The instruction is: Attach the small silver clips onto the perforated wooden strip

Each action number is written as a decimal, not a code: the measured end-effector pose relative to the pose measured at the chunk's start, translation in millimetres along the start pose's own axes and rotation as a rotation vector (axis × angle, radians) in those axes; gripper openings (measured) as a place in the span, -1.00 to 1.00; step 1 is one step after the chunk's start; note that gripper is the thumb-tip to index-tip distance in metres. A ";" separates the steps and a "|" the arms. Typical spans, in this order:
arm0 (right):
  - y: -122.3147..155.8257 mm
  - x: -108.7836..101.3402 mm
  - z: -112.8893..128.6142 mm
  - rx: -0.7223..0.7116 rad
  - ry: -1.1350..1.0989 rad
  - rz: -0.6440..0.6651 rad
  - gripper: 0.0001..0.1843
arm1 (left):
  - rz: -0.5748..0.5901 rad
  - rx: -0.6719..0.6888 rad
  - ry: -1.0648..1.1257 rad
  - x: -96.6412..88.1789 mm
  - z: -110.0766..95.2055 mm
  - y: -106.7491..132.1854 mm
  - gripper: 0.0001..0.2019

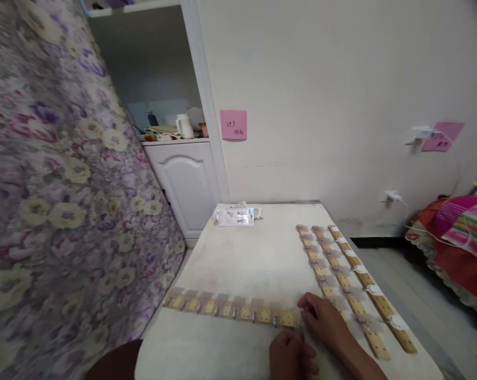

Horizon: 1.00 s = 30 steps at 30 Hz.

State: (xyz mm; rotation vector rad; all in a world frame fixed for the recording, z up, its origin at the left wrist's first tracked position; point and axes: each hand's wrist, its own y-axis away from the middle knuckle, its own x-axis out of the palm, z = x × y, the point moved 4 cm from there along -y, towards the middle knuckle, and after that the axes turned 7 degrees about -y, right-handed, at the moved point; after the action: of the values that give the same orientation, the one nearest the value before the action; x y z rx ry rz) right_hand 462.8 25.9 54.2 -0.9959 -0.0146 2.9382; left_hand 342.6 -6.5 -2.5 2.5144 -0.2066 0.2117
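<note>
A tan perforated strip [230, 309] with small clear bags and metal rings along it lies across the near part of the white table [242, 253]. My right hand [325, 319] rests at the strip's right end, its fingers curled together on that end. My left hand [292, 356] is just below it near the table's front edge, fingers bent inward; what they hold, if anything, is hidden. Three more tan strips [347, 287] lie side by side along the right of the table, running away from me.
A clear plastic packet [234, 216] lies at the table's far edge by the wall. A floral mattress [64, 200] leans at left. A white cabinet [187, 179] stands behind. Pink notes [233, 125] hang on the wall. Colourful bedding [456, 243] lies at right.
</note>
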 end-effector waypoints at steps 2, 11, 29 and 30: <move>-3.1 0.1 -1.1 0.013 0.029 -0.012 -0.83 | -0.029 -0.012 0.021 1.1 -0.8 -1.3 -0.70; -10.2 2.7 -3.0 0.011 0.060 -0.007 -0.83 | -0.104 -0.101 0.025 4.9 -7.7 3.0 -0.86; -25.0 -5.9 -1.1 -0.015 0.036 0.176 -0.79 | -0.149 -0.093 0.124 6.7 -6.5 -0.6 -0.90; -24.2 -4.9 -1.5 -0.013 0.007 0.189 -0.77 | -0.148 -0.094 0.123 6.7 -6.2 -0.7 -0.90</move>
State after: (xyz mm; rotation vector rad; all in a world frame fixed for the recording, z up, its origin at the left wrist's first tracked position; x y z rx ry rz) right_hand 468.4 49.9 56.5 -1.0655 0.0651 3.1074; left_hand 348.6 -3.0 3.4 2.4015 0.0196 0.2890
